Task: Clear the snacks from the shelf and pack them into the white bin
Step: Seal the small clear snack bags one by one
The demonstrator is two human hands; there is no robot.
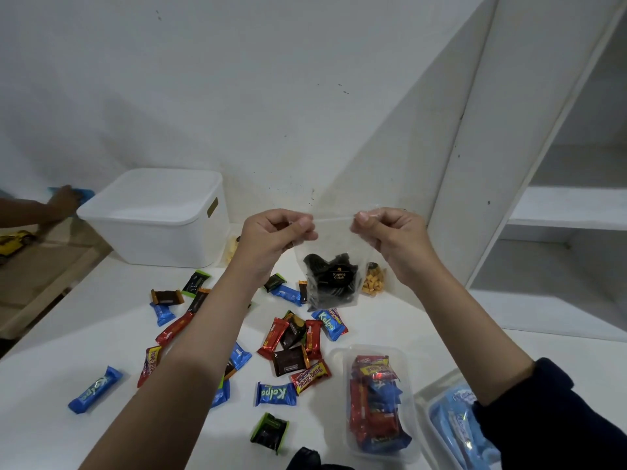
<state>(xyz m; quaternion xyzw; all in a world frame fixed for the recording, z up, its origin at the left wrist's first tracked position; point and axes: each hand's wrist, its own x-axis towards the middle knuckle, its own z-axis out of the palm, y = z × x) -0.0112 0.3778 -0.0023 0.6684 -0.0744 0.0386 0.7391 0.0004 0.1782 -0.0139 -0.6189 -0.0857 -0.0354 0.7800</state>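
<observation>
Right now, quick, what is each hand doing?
Left hand: pinches the top edge of the clear Kuping Gajah snack bag.
Right hand: pinches the same bag's top edge.

L hand [276,232] & R hand [386,232] pinched top corners of clear pouch [332,283] w/ dark snacks, above scattered wrapped snacks [291,347]; lidded white bin [159,218] behind-left.

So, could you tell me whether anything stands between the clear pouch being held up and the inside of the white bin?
Yes. The white bin has its lid on, which closes the opening. The clear pouch hangs pinched at its top edge between the left hand and the right hand, to the bin's right; nothing else blocks that gap.
</observation>
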